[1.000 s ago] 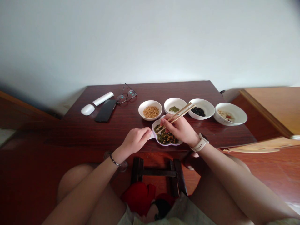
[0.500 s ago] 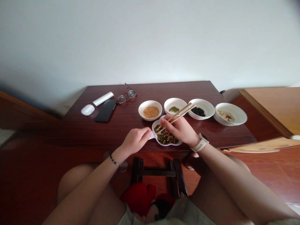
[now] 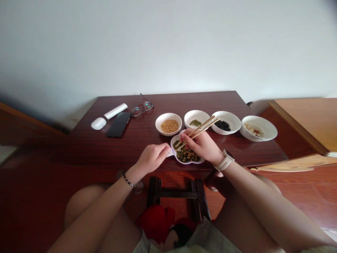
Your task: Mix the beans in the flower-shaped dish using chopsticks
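My left hand [image 3: 152, 157] is closed on the short handle of a white dish with a pale purple rim [image 3: 187, 163]. Mixed beans [image 3: 188, 155], green, black and yellow, lie in the dish. Over it my right hand [image 3: 201, 142] grips a pair of wooden chopsticks [image 3: 204, 127], their tips down among the beans. Whether the tips pinch a bean is too small to tell. Behind the dish stand a bowl of yellow soybeans [image 3: 169, 126], a bowl with a few green beans [image 3: 195, 123], a bowl of black beans [image 3: 222, 125] and a bowl of pale pieces [image 3: 253, 130].
On the left of the dark wooden table [image 3: 142, 154] lie a black phone [image 3: 119, 124], a white rounded case [image 3: 98, 123], a white cylinder [image 3: 116, 111] and eyeglasses [image 3: 142, 108]. A wall rises behind. Lighter wooden furniture [image 3: 308, 119] stands at the right. Below is a dark stool frame [image 3: 179, 193].
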The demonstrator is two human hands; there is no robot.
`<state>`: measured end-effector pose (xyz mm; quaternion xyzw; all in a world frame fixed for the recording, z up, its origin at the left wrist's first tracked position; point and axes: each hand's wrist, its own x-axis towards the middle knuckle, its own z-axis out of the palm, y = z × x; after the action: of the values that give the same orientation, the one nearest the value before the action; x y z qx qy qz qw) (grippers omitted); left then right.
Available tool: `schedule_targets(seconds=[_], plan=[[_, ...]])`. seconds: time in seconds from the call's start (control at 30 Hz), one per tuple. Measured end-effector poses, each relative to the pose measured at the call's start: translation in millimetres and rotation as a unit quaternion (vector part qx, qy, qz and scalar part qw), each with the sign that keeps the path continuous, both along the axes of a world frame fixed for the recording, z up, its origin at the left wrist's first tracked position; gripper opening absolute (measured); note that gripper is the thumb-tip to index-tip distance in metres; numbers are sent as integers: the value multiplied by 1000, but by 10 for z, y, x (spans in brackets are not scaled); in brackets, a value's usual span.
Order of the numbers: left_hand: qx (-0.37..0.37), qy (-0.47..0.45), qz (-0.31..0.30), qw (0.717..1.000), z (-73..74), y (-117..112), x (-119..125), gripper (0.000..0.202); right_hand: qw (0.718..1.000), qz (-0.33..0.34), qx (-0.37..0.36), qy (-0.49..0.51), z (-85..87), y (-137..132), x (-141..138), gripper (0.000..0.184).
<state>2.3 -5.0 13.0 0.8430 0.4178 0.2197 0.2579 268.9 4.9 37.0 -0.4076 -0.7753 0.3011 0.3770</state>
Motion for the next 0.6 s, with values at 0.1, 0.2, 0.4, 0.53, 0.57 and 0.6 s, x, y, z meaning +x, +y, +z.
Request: schedule_targets(seconds=[0.1, 0.2, 0.4, 0.53, 0.57, 0.6], plan=[[0, -1, -1, 1000, 7, -1, 3, 34, 1000, -1, -3, -3, -4, 1, 2, 37], [-1, -1, -1, 1000, 10, -2, 4, 35, 1000, -1, -11, -1, -10, -1, 5, 37], [-2, 4, 1, 1000, 13, -6, 3, 34, 1000, -1, -4, -2, -4, -7, 6, 39], [-3, 6, 2, 1000, 13, -6, 2, 34, 1000, -4, -1, -5, -3, -2, 4, 40], [-3, 6, 2, 1000, 11, -5, 1, 34, 1000, -3, -3, -4, -4, -1, 4, 40], [-3, 7, 3, 1000, 8, -3, 1, 35, 1000, -3, -5, -2, -5, 0, 4, 39]])
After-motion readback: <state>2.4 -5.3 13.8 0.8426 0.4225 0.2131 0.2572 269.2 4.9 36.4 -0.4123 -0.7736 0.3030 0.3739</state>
